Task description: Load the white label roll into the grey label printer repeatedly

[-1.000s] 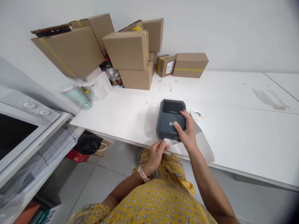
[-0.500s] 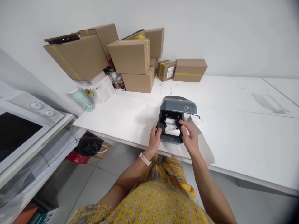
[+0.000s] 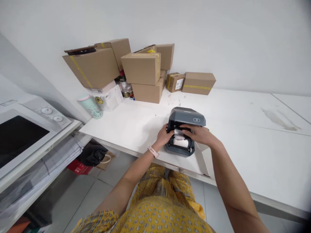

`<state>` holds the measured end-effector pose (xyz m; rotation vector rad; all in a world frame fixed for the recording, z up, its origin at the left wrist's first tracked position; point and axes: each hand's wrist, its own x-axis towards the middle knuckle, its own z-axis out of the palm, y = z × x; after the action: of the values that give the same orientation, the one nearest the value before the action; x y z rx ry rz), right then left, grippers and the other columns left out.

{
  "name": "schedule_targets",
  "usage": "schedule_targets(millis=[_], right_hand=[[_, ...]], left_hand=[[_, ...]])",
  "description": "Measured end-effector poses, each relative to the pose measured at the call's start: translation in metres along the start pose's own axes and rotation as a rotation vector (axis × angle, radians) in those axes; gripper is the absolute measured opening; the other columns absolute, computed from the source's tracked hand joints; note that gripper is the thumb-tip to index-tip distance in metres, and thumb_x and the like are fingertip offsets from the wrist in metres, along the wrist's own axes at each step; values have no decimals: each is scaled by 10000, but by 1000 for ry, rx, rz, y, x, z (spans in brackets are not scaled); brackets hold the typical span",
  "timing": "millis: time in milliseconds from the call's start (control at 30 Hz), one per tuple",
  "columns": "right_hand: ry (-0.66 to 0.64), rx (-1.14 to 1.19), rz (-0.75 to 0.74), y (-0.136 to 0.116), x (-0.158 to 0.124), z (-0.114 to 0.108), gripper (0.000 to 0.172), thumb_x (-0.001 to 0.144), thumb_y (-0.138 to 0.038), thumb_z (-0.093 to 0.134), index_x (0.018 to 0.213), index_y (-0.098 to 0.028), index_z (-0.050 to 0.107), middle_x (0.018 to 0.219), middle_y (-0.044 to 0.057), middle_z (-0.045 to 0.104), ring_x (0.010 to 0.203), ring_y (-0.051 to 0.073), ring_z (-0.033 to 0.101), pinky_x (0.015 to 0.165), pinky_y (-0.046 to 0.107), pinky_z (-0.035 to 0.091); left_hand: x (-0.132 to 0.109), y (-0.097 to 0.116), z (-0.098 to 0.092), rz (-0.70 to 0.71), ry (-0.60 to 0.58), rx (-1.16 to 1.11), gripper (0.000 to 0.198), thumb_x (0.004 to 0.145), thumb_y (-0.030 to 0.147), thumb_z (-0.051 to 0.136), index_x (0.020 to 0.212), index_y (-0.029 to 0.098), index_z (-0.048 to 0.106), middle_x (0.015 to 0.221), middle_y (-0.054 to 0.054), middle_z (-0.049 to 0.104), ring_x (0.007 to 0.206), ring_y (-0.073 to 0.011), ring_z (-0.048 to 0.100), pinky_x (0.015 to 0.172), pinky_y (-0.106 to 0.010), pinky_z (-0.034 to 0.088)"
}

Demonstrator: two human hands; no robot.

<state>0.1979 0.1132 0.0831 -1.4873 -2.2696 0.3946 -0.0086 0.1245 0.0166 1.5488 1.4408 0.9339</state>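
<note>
A dark grey label printer (image 3: 179,151) stands near the table's front edge with its lid (image 3: 188,116) raised. Inside lies a white paper roll (image 3: 181,142), its strip running back under the lid. My left hand (image 3: 164,136) grips the printer's left wall, the thumb reaching over the inner edge. From the right, my right hand (image 3: 198,134) reaches into the opening beneath the lid. Its fingers are stretched out and apart above the paper, with the tips partly in shadow; whether they touch the paper I cannot tell.
A loose white sheet (image 3: 202,161) lies right of the printer, over the table's front edge. Cardboard boxes (image 3: 141,68) are stacked at the back left, beside a mint-green tumbler (image 3: 91,106). A microwave (image 3: 23,126) stands on a shelf at the left.
My right hand has moved from the printer's right edge further in, under the lid, fingers now stretched leftward. My left hand has slid back along the left wall. The view has shifted slightly.
</note>
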Motion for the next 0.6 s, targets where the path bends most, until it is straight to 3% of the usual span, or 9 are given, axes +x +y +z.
schedule_targets(millis=[67, 167, 267, 367, 433, 600], right_hand=[[-22, 174, -60, -6, 2, -17, 424, 924, -474, 510, 1285, -294, 640, 1265, 40, 699, 1118, 271, 660, 956, 439, 535], [169, 351, -90, -11, 19, -26, 467, 937, -504, 510, 1330, -267, 599, 1361, 55, 640, 1225, 265, 602, 1031, 433, 488], [381, 388, -67, -5, 45, -15, 543, 936, -525, 506, 1398, -240, 524, 1372, 103, 616, 1255, 263, 571, 1057, 461, 456], [489, 359, 11, 12, 70, 0, 676, 927, -544, 496, 1497, -195, 390, 1394, 164, 575, 1259, 269, 550, 1028, 471, 467], [489, 326, 38, 22, 83, 6, 677, 931, -538, 475, 1498, -177, 391, 1390, 175, 573, 1246, 275, 547, 1002, 467, 477], [416, 188, -56, 27, 96, 6, 594, 940, -462, 453, 1478, -213, 428, 1382, 128, 590, 1214, 268, 558, 1049, 487, 436]], left_hand=[[0, -2, 1, 14, -3, -8, 574, 826, 366, 623, 1365, 202, 516, 1327, -114, 642, 1154, -294, 623, 969, -398, 476], [-1, -4, 1, 28, -15, -11, 572, 833, 395, 613, 1367, 210, 520, 1335, -115, 639, 1150, -295, 629, 965, -406, 478], [-1, -4, -1, 24, -33, -1, 563, 840, 390, 599, 1372, 227, 516, 1287, -104, 666, 1105, -284, 650, 962, -413, 481], [-2, -3, -2, 8, -35, -44, 563, 819, 378, 630, 1355, 233, 537, 1242, -97, 687, 1076, -275, 661, 957, -395, 487], [-3, -2, -2, -2, -31, -81, 573, 805, 378, 651, 1349, 228, 546, 1230, -101, 692, 1067, -274, 664, 950, -386, 491], [-4, -1, -2, 0, -21, -88, 573, 810, 372, 630, 1354, 215, 545, 1231, -107, 692, 1060, -265, 662, 935, -377, 500]])
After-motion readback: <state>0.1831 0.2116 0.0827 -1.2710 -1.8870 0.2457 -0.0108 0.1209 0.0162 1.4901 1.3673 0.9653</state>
